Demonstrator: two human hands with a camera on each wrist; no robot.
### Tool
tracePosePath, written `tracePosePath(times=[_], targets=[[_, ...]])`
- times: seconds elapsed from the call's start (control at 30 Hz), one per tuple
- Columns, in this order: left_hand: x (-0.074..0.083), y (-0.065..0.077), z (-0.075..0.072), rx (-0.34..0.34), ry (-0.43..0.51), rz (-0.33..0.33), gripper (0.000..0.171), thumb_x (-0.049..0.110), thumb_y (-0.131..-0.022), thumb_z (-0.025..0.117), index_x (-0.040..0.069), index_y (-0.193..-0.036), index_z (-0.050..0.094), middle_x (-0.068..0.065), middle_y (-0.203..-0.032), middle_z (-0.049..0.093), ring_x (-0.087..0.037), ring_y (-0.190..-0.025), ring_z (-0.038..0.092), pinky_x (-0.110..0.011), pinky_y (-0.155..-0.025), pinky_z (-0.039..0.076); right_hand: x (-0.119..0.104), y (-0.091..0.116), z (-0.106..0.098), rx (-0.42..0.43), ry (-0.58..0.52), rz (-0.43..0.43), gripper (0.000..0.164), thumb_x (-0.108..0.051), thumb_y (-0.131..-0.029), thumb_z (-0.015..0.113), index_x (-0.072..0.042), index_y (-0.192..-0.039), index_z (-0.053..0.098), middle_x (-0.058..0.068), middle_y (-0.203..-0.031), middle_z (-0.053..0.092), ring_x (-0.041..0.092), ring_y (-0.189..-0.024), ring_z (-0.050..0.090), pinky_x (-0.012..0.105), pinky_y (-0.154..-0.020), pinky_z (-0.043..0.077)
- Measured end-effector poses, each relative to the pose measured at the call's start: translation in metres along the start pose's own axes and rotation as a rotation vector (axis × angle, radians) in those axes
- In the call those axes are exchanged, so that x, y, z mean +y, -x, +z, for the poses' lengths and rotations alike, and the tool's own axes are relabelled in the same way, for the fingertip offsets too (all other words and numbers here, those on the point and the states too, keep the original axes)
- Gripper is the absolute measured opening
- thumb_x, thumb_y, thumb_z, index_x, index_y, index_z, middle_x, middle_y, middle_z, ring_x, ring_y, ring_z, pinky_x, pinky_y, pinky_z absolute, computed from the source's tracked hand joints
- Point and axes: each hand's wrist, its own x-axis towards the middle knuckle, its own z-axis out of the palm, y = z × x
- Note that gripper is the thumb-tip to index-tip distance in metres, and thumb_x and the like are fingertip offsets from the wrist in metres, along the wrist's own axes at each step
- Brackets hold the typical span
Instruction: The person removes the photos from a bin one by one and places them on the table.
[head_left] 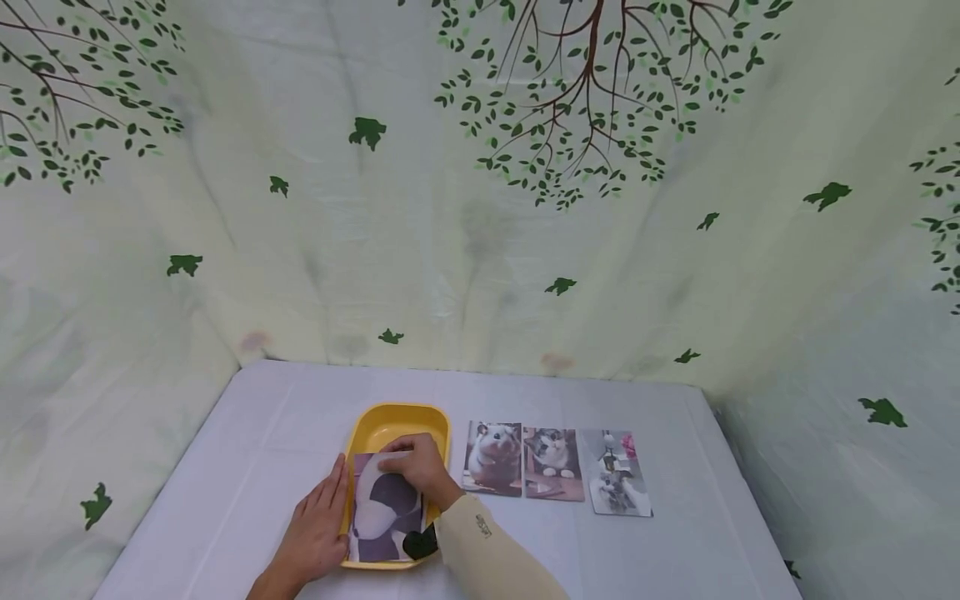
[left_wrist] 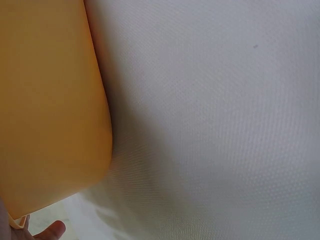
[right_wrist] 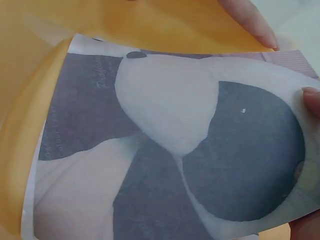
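A picture card [head_left: 386, 508] with large grey, white and purple shapes lies over the near part of a yellow plastic tray [head_left: 401, 410]. My right hand [head_left: 420, 467] pinches the card at its far edge. In the right wrist view the card [right_wrist: 165, 145] fills most of the frame, with fingertips [right_wrist: 312, 102] at its right edge. Along the tray's left side rests my left hand [head_left: 318, 517], its fingers extended against the rim. The left wrist view shows the tray's outer wall [left_wrist: 50, 100] and a fingertip at the lower left corner.
Right of the tray lie a hamster picture card [head_left: 493, 457], a cat picture card [head_left: 553, 462] and a grey picture card with a pink patch [head_left: 618, 475]. A dark shape [head_left: 420, 543] shows beside the right sleeve. A leaf-printed curtain [head_left: 480, 250] stands behind the white table [head_left: 300, 417].
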Motion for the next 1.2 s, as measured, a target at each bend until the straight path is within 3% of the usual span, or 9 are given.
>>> tracePosePath(times=[0.37,0.57,0.83,1.0,1.2], targets=[[0.000,0.000,0.005,0.062,-0.009,0.037,0.089,0.007,-0.072,0.060,-0.008,-0.149,0.017,-0.019,-0.158,0.014,-0.043,-0.131,0.034,-0.063,-0.098,0.035,-0.007,0.008,-0.018,0.050,-0.086,-0.102,0.011,-0.014,-0.078,0.079,-0.008,-0.087,0.076,-0.005,-0.081,0.069,0.006,-0.077,0.058,0.023,-0.071,0.050],[0.002,-0.002,0.004,0.011,-0.019,0.006,0.090,0.010,-0.072,0.060,-0.009,-0.149,0.016,-0.019,-0.158,0.012,-0.044,-0.132,0.033,-0.064,-0.098,0.034,-0.015,0.006,-0.039,0.110,-0.147,-0.111,0.014,-0.016,-0.079,0.078,-0.009,-0.091,0.077,-0.003,-0.085,0.070,0.008,-0.081,0.061,0.023,-0.076,0.053],[0.003,-0.003,0.003,0.010,-0.014,-0.002,0.089,0.010,-0.071,0.060,-0.010,-0.147,0.019,-0.020,-0.157,0.014,-0.044,-0.131,0.033,-0.064,-0.098,0.034,-0.029,0.007,-0.081,0.210,-0.249,-0.180,0.018,-0.012,-0.077,0.079,-0.004,-0.093,0.075,0.005,-0.089,0.072,0.014,-0.081,0.064,0.027,-0.073,0.053],[0.003,0.000,0.001,0.019,-0.016,0.007,0.091,0.009,-0.071,0.061,-0.010,-0.148,0.016,-0.020,-0.157,0.013,-0.046,-0.129,0.034,-0.064,-0.096,0.035,-0.035,0.014,-0.114,0.254,-0.280,-0.164,0.019,-0.011,-0.078,0.079,-0.002,-0.094,0.074,0.003,-0.089,0.071,0.013,-0.079,0.063,0.025,-0.070,0.052],[0.004,-0.001,0.000,0.018,-0.018,0.007,0.094,0.010,-0.071,0.062,-0.009,-0.149,0.013,-0.020,-0.158,0.011,-0.047,-0.129,0.035,-0.065,-0.096,0.034,-0.041,0.038,-0.150,0.290,-0.191,-0.166,0.021,-0.007,-0.078,0.077,0.005,-0.095,0.072,0.011,-0.090,0.071,0.013,-0.080,0.063,0.027,-0.070,0.050]])
